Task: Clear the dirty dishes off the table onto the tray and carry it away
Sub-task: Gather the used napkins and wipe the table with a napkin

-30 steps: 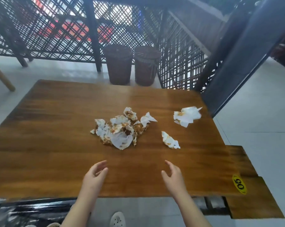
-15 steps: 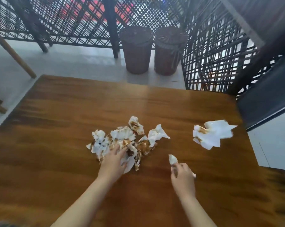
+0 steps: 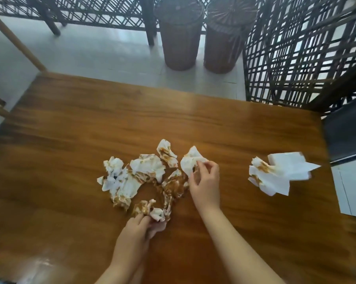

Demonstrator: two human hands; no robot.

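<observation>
We clench a soiled wad [image 3: 152,211] in our left hand [image 3: 141,227] and pinch a napkin [image 3: 190,160] with our right hand [image 3: 205,182], gathering litter.

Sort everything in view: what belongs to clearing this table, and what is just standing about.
Belongs to the job:
heap of stained napkins
stained wad gripped by the left hand
white napkin pinched by the right hand
lone napkin farther right
table

Just standing about:
two wicker bins
lattice screen

No tray or dishes in view.
</observation>
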